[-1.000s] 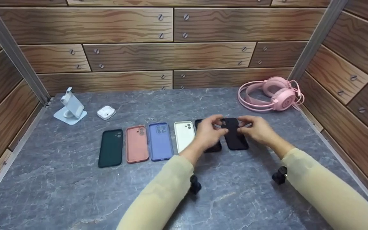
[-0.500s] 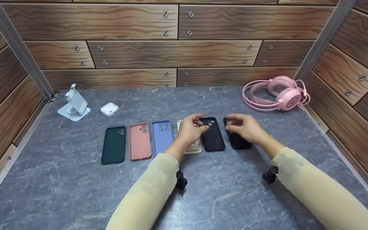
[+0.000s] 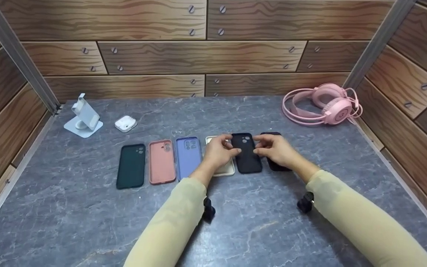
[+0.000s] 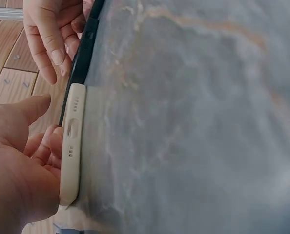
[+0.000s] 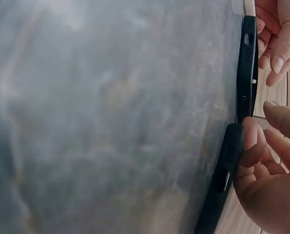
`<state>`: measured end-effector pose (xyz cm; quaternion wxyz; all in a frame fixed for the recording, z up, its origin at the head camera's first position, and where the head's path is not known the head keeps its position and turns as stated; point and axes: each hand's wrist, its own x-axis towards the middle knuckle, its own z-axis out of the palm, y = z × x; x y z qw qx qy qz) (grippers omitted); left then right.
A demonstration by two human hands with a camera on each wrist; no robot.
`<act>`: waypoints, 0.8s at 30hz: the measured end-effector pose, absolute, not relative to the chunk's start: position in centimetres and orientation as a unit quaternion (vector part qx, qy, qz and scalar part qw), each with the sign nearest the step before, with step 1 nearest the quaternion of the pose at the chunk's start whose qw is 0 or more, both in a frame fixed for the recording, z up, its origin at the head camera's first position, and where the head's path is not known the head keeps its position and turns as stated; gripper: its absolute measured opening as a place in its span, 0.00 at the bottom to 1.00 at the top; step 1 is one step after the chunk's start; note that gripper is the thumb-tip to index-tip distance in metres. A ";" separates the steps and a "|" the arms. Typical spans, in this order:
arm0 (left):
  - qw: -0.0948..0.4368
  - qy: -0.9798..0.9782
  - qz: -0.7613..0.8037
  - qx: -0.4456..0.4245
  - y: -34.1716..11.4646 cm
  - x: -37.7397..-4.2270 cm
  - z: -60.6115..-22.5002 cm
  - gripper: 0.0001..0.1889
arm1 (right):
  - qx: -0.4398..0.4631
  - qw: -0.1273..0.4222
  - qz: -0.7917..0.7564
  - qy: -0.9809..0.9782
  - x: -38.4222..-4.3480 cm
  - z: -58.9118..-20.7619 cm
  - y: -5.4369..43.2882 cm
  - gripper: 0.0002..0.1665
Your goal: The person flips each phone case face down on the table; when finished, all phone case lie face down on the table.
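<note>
A black phone case [image 3: 248,159] lies flat with its camera cutout at the far end. At its left edge is my left hand [image 3: 218,150], which hangs over a cream-white phone case [image 3: 229,171] and partly hides it. By the black case's right edge is my right hand [image 3: 277,150], above another black phone case [image 3: 281,167]. Both hands have thumb and fingers apart and loosely bent. In the left wrist view the white case [image 4: 72,146] stands close to my left fingers. The right wrist view shows my right fingers [image 5: 252,146] near both black cases; contact is unclear.
Further left in the row lie blue [image 3: 188,159], pink [image 3: 162,163] and dark green [image 3: 131,167] phone cases. Behind them are a white earbud case [image 3: 125,123] and a light-blue folding stand [image 3: 85,116]. Pink headphones [image 3: 324,105] lie at the back right. Wood-patterned walls enclose the table.
Both hands have moved left from the rightmost black case to the one beside it, the left hand first and the right hand after it. The head view has shifted slightly.
</note>
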<state>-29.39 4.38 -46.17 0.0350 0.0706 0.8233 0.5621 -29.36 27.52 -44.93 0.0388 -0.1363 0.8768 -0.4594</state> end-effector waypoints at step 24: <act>0.035 0.866 0.489 0.095 4.6 -29.2 -46.6 0.36 | -0.139 0.058 -0.427 0.891 -29.5 -45.8 28.3 0.33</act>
